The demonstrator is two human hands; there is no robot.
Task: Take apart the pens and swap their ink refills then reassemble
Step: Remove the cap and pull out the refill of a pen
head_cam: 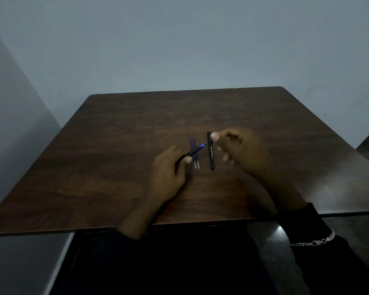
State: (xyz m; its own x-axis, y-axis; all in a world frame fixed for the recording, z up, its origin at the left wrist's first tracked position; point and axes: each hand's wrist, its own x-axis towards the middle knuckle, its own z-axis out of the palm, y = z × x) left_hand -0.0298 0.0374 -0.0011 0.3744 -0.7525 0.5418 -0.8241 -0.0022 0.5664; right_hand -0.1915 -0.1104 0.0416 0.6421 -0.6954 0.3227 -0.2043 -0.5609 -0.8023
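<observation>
Nearest the camera, a silver chain bracelet [315, 242] sits over the dark sleeve of the right arm, and both forearms reach out over the front edge of the dark brown wooden bench [115, 145]. The left hand [168, 173] is clenched around a slim black pen with a blue tip [193, 152], holding it tilted with the point up and to the right, probably so the right hand can get at its front end. That tip crosses above two thin blue ink refills [194, 153], which lie side by side on the bench, parallel and just touching or nearly so; laid together like this they look set out for the swap. Just to their right rests a second black pen with pale lettering on its barrel [211, 153], lying almost parallel to them. The right hand [241, 150] hovers beside it, thumb tip at the pen's far end, the fingers loosely curled; whether it is actually pinching that end, I cannot tell. Nothing else lies on the bench to get in the way. Beyond stands a plain grey-blue wall [179, 39].
</observation>
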